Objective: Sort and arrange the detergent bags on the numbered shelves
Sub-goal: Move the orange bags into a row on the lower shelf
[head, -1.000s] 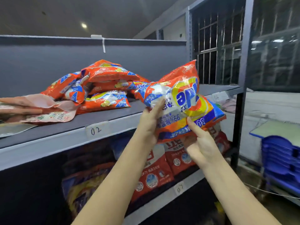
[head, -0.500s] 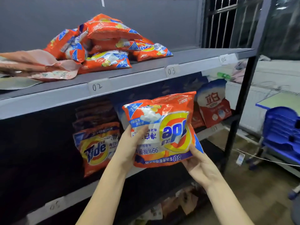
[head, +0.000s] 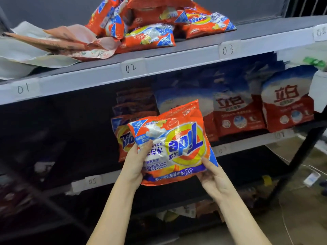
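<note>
Here we hold one orange Tide bag (head: 174,145) upside down before the middle shelf (head: 247,141).

From the left: our left hand (head: 136,161) grips its lower left edge, thumb curled over the front; our right hand (head: 211,175) pinches the bottom right corner. Behind it a row of Tide bags (head: 123,138) stands near label 05 (head: 92,181), with red-and-white bags (head: 237,114) further right. Above, a heap of orange bags (head: 155,20) lies on the top shelf (head: 194,52).

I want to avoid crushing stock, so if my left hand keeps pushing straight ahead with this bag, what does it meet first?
Probably the Tide bag standing on the middle shelf, directly behind the held bag that your left hand grips. The held bag's edge would likely touch it first, though the gap between them is hard to judge.
</note>
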`<state>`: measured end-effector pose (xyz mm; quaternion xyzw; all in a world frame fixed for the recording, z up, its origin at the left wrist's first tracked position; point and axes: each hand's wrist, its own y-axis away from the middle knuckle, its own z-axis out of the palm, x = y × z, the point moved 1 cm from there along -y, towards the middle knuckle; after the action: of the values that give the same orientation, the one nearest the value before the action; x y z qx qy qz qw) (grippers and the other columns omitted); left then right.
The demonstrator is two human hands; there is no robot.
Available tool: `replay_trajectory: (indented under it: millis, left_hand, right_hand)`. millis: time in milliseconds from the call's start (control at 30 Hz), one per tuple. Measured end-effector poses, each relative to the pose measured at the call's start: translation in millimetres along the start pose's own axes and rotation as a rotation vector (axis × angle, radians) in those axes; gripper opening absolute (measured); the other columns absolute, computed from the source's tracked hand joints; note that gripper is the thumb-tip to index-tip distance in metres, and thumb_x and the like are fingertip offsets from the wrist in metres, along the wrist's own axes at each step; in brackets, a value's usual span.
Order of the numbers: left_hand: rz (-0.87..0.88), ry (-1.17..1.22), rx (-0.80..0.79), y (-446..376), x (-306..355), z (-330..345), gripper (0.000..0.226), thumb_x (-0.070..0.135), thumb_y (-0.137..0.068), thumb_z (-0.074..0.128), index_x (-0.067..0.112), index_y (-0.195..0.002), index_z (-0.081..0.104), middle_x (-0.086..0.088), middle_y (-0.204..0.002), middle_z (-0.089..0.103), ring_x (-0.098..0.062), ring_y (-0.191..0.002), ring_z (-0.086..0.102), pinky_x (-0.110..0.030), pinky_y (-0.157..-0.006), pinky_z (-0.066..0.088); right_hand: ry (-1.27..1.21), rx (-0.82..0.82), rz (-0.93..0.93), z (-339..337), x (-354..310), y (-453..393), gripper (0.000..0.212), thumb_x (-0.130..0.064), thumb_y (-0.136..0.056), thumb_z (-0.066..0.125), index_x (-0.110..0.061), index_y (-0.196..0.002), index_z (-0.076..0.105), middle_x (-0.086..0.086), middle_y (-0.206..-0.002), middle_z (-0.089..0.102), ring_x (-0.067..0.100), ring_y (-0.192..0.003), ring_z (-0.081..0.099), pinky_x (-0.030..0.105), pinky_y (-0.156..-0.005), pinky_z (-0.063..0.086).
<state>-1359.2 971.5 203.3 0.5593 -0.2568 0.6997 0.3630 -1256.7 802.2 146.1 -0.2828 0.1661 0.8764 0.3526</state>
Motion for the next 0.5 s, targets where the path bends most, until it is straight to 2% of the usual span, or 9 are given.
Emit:
replay_trajectory:
  millis: [133,167,233,300,333,400,500]
  left_hand:
    - [-0.058,-0.004,0.057,3,-12,-29,0.047,0.038,-0.077,0.058,0.015,-0.119,0.06,-0.006,-0.107,0.071,-0.025,-0.097,0.068,-0.045,-0.081,0.055]
    - [-0.056,0.005,0.069,3,-16,-37,0.045,0.035,-0.079,0.057,0.014,-0.118,0.06,-0.005,-0.106,0.072,-0.024,-0.096,0.068,-0.041,-0.078,0.056]
    - [-0.077,0.077,0.137,1,-23,-54,0.035,0.026,-0.084,0.056,0.01,-0.114,0.061,-0.004,-0.096,0.072,-0.017,-0.084,0.069,-0.028,-0.069,0.056]
    - [-0.138,0.155,0.187,-3,-27,-69,0.025,0.021,-0.093,0.052,0.005,-0.111,0.06,-0.004,-0.088,0.072,-0.011,-0.072,0.068,-0.025,-0.064,0.056]
    - [-0.178,0.192,0.196,-5,-29,-74,0.023,0.02,-0.094,0.051,0.005,-0.109,0.06,-0.005,-0.088,0.072,-0.012,-0.073,0.068,-0.026,-0.065,0.056]
    - [-0.262,0.241,0.212,-7,-29,-86,0.019,0.019,-0.093,0.055,0.006,-0.107,0.059,-0.01,-0.094,0.07,-0.019,-0.088,0.066,-0.031,-0.075,0.053]
    - [-0.3,0.237,0.331,-14,-16,-115,0.017,0.016,-0.091,0.059,0.006,-0.105,0.058,-0.013,-0.105,0.064,-0.023,-0.098,0.061,-0.032,-0.082,0.048]
  right_hand:
    - [-0.005,-0.07,-0.02,26,0,-17,0.079,-0.037,-0.039,0.094,-0.011,-0.108,0.067,0.01,-0.105,0.071,0.021,-0.092,0.07,0.032,-0.071,0.058]
    - [0.017,-0.088,-0.033,35,-1,-22,0.075,-0.036,-0.046,0.091,-0.009,-0.111,0.065,0.011,-0.105,0.071,0.022,-0.092,0.07,0.033,-0.073,0.058]
    - [0.101,-0.124,-0.069,53,-6,-31,0.054,-0.029,-0.066,0.078,-0.007,-0.113,0.062,0.01,-0.1,0.072,0.021,-0.088,0.071,0.032,-0.073,0.058]
    - [0.204,-0.16,-0.08,70,-8,-41,0.04,-0.022,-0.074,0.066,-0.006,-0.11,0.062,0.01,-0.096,0.073,0.022,-0.084,0.071,0.033,-0.072,0.058]
    - [0.244,-0.179,-0.073,78,-8,-45,0.039,-0.022,-0.073,0.066,-0.005,-0.109,0.062,0.01,-0.095,0.073,0.022,-0.083,0.071,0.034,-0.072,0.058]
    - [0.343,-0.198,-0.056,94,-7,-52,0.037,-0.022,-0.075,0.064,-0.006,-0.108,0.062,0.009,-0.095,0.073,0.021,-0.082,0.071,0.033,-0.07,0.058]
    - [0.511,-0.185,-0.05,116,-6,-60,0.027,-0.017,-0.081,0.062,-0.007,-0.106,0.062,0.008,-0.092,0.074,0.02,-0.079,0.072,0.031,-0.066,0.058]
